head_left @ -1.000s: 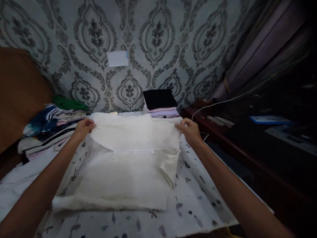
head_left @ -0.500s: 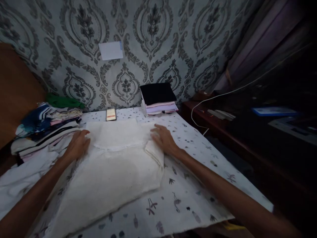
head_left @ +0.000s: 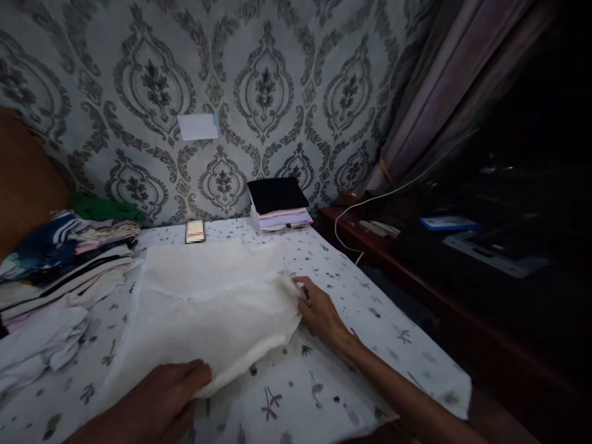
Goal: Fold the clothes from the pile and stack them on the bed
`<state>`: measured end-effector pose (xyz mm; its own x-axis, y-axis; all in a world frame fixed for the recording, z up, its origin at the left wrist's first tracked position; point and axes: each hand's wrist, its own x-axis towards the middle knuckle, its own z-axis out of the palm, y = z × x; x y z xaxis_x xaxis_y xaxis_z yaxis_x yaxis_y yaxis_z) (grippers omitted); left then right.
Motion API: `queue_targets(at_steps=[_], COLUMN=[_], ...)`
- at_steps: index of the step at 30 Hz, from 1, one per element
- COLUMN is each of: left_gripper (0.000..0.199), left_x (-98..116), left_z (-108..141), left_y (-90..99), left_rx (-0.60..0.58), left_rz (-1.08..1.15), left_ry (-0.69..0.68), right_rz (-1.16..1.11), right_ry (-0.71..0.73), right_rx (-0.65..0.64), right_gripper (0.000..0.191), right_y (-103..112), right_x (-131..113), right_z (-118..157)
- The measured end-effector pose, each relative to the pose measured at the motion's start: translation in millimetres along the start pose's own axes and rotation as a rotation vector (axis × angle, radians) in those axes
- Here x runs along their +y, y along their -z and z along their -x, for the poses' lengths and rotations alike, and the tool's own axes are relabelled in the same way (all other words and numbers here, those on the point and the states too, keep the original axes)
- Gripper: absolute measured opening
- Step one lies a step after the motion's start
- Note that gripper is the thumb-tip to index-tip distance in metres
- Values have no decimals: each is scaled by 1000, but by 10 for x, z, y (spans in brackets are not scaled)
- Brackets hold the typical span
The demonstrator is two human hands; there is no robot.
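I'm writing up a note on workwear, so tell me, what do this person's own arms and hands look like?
The left hand and right hand are bare, with no gloves. The visible parts of the forearms show no sleeves, watch or bracelet. It's too dim to rule out a thin ring.

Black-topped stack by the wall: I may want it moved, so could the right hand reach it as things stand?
Probably yes: only patterned tablecloth seems to lie between the right hand and the black-topped stack. The hand grips the cream garment, so might first let go.
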<state>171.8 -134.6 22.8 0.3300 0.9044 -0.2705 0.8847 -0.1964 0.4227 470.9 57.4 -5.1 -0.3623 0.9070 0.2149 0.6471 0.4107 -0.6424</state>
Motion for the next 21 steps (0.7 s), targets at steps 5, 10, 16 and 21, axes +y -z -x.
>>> queue_targets(at_steps=[5,10,16,21], left_gripper=[23,22,45,67], left_x=[247,233,55,-574], left_z=[169,-66,-977,-1299], left_y=[266,378,296,164], left_rx=[-97,-121,403,343], left_rz=[146,207,-23,-217], left_ry=[-5,-86,-114,206], right_rz=[20,225,208,322], right_ry=[-206,7,492,378], right_rx=[105,201,-40,-291], right_gripper=[60,40,41,50], right_y=[163,151,-362,-864], right_x=[228,254,-293,-399], right_z=[116,159,-490,-1081])
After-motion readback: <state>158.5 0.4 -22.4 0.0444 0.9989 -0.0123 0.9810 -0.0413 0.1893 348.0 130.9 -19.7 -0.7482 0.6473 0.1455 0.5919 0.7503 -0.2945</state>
